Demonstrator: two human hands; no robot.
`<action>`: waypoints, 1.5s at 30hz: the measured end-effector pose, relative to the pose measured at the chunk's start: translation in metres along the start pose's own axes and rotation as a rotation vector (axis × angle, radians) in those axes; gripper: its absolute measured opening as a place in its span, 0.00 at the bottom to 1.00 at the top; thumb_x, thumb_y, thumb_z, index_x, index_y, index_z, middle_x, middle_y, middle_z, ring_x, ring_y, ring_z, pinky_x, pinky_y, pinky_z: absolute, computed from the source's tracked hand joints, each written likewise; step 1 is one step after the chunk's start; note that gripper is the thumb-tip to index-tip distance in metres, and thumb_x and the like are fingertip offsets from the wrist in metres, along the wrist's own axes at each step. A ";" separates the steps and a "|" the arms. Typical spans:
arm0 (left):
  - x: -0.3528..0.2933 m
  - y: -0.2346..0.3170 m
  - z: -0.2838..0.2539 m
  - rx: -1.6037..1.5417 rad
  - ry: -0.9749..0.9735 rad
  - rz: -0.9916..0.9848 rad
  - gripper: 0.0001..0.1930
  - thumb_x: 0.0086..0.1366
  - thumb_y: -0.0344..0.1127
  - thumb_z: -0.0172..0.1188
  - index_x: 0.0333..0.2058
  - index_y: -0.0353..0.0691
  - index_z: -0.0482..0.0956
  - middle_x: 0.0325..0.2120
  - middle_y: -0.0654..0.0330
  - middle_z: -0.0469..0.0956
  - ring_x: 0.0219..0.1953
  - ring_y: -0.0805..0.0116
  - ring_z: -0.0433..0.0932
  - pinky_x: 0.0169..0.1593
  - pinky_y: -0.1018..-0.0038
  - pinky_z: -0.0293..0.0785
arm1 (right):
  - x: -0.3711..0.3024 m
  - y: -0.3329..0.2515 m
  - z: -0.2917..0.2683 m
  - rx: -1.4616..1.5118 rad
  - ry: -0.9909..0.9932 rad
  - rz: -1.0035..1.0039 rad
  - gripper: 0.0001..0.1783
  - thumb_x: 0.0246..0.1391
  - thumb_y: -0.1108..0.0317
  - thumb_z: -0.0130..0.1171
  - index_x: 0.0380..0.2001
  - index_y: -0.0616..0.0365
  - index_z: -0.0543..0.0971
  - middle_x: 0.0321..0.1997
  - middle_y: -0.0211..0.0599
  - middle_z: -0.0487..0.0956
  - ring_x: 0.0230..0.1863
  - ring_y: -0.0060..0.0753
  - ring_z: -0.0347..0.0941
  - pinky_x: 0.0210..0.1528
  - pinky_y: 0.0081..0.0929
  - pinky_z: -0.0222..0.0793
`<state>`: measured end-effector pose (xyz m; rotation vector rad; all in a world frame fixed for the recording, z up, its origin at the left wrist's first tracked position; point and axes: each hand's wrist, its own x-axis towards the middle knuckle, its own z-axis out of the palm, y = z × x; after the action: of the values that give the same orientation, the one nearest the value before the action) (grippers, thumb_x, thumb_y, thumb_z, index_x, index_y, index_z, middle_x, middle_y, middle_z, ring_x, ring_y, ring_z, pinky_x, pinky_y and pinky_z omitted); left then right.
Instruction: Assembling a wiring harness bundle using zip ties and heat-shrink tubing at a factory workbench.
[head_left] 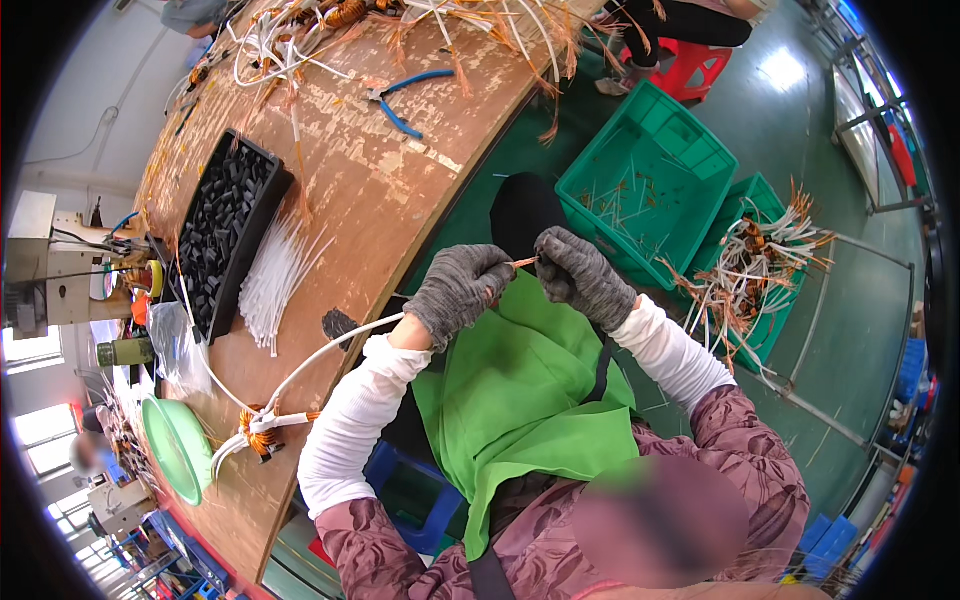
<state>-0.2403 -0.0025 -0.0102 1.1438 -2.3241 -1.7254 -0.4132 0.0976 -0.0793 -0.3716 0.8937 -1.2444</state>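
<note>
In front of the green apron [540,370], my two grey-gloved hands meet over a copper wire end [523,263]. My left hand [455,292] is closed around the white-sleeved wire [330,350] just behind its bare strands. At the tip of those strands, the fingers of my right hand [585,278] are pinched together; whether they hold anything more is hidden. The white wire runs back over the table edge to a copper-wound ring coil [262,432] with thick white leads, lying on the wooden table [370,170].
Left on the table are a black tray [275,180] of small black pieces, white tubes [275,285], a pale green basin [160,450] and blue-handled pliers [400,100]. Right stand a green crate [725,165] with wire scraps and another heaped with coils [755,265]. People sit nearby.
</note>
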 end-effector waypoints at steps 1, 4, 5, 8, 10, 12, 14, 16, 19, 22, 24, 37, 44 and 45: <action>0.000 0.000 0.001 0.028 0.007 0.019 0.12 0.60 0.37 0.53 0.31 0.31 0.76 0.17 0.62 0.72 0.21 0.75 0.67 0.27 0.76 0.65 | 0.000 0.000 0.001 -0.008 0.001 -0.002 0.10 0.60 0.58 0.47 0.34 0.53 0.70 0.22 0.24 0.68 0.16 0.13 0.62 0.18 0.12 0.57; 0.002 -0.005 0.002 0.008 0.020 0.024 0.12 0.60 0.37 0.53 0.31 0.32 0.77 0.17 0.61 0.72 0.21 0.74 0.67 0.27 0.75 0.66 | 0.001 0.000 0.004 -0.036 0.004 0.003 0.11 0.59 0.58 0.48 0.33 0.53 0.70 0.22 0.24 0.68 0.16 0.13 0.62 0.18 0.12 0.56; 0.002 -0.005 0.003 0.006 0.026 0.021 0.12 0.60 0.37 0.53 0.31 0.32 0.77 0.17 0.61 0.72 0.21 0.74 0.67 0.27 0.75 0.66 | 0.001 0.000 0.004 -0.038 -0.002 0.008 0.11 0.59 0.58 0.48 0.33 0.53 0.70 0.22 0.24 0.68 0.16 0.13 0.62 0.18 0.12 0.56; 0.003 -0.005 0.003 0.010 0.023 -0.009 0.11 0.60 0.36 0.54 0.32 0.32 0.77 0.19 0.58 0.74 0.21 0.73 0.68 0.29 0.74 0.67 | 0.002 -0.003 0.011 -0.197 0.043 -0.032 0.12 0.59 0.56 0.49 0.33 0.54 0.70 0.22 0.24 0.68 0.17 0.12 0.62 0.17 0.11 0.56; 0.006 -0.009 0.005 0.080 0.089 0.080 0.10 0.56 0.35 0.55 0.30 0.35 0.78 0.19 0.51 0.75 0.21 0.59 0.75 0.28 0.68 0.70 | 0.002 -0.008 0.016 -0.395 0.079 -0.071 0.13 0.58 0.56 0.50 0.32 0.54 0.70 0.21 0.24 0.69 0.17 0.12 0.61 0.17 0.11 0.55; 0.010 -0.013 0.007 0.081 0.115 0.122 0.10 0.56 0.36 0.54 0.30 0.35 0.78 0.20 0.50 0.76 0.23 0.56 0.76 0.29 0.66 0.70 | 0.005 -0.006 0.017 -0.390 0.078 -0.090 0.13 0.57 0.56 0.51 0.32 0.55 0.70 0.21 0.24 0.69 0.17 0.11 0.61 0.17 0.11 0.55; 0.015 -0.014 0.007 0.086 0.141 0.164 0.10 0.56 0.36 0.54 0.30 0.36 0.78 0.21 0.49 0.76 0.25 0.53 0.76 0.30 0.65 0.70 | 0.009 -0.007 0.018 -0.383 0.075 -0.111 0.12 0.57 0.57 0.52 0.32 0.55 0.70 0.20 0.24 0.69 0.17 0.11 0.60 0.17 0.11 0.54; 0.016 -0.015 0.005 0.155 0.106 0.174 0.10 0.58 0.35 0.55 0.34 0.34 0.78 0.24 0.51 0.78 0.27 0.62 0.76 0.35 0.68 0.71 | 0.012 -0.005 0.022 -0.343 0.061 -0.154 0.12 0.56 0.58 0.53 0.33 0.55 0.70 0.20 0.24 0.68 0.17 0.11 0.60 0.17 0.11 0.54; 0.009 -0.017 -0.003 0.196 0.155 0.151 0.11 0.58 0.37 0.54 0.33 0.34 0.78 0.25 0.50 0.78 0.26 0.61 0.76 0.33 0.68 0.71 | 0.022 0.005 0.032 -0.342 0.049 -0.172 0.11 0.56 0.60 0.54 0.34 0.56 0.70 0.20 0.23 0.69 0.17 0.11 0.60 0.17 0.12 0.55; 0.008 -0.027 -0.004 0.250 0.165 0.153 0.13 0.56 0.39 0.53 0.34 0.36 0.78 0.20 0.51 0.77 0.20 0.61 0.76 0.26 0.69 0.72 | 0.015 0.001 0.047 -0.548 0.087 -0.188 0.10 0.54 0.65 0.55 0.38 0.57 0.73 0.25 0.25 0.73 0.18 0.10 0.58 0.19 0.11 0.53; 0.007 -0.015 -0.008 0.204 0.161 0.203 0.12 0.54 0.35 0.50 0.31 0.37 0.79 0.19 0.50 0.76 0.16 0.63 0.77 0.21 0.71 0.72 | 0.009 0.001 0.040 -0.543 0.001 -0.307 0.16 0.54 0.66 0.52 0.46 0.59 0.72 0.36 0.31 0.76 0.25 0.13 0.64 0.27 0.12 0.61; 0.046 -0.031 -0.007 0.565 0.147 0.308 0.14 0.50 0.44 0.55 0.28 0.42 0.82 0.23 0.55 0.79 0.27 0.61 0.78 0.32 0.67 0.72 | 0.039 0.005 0.001 -0.501 -0.007 -0.543 0.20 0.58 0.63 0.50 0.50 0.63 0.70 0.43 0.32 0.73 0.37 0.17 0.66 0.34 0.12 0.61; 0.045 -0.038 -0.015 0.446 0.090 0.279 0.14 0.51 0.43 0.56 0.32 0.44 0.82 0.25 0.59 0.80 0.28 0.64 0.78 0.33 0.68 0.72 | 0.043 -0.008 -0.018 -0.619 -0.123 -0.490 0.16 0.56 0.69 0.53 0.47 0.64 0.71 0.41 0.31 0.74 0.40 0.21 0.68 0.40 0.15 0.63; 0.048 -0.039 -0.016 0.444 0.088 0.303 0.14 0.51 0.43 0.56 0.33 0.44 0.82 0.25 0.58 0.80 0.29 0.63 0.78 0.33 0.68 0.72 | 0.040 -0.008 -0.012 -0.680 -0.096 -0.545 0.16 0.56 0.69 0.53 0.47 0.64 0.71 0.41 0.30 0.74 0.39 0.20 0.68 0.39 0.15 0.62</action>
<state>-0.2478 -0.0466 -0.0550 0.8208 -2.7272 -1.0727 -0.4256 0.0613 -0.0967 -1.2714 1.1634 -1.3640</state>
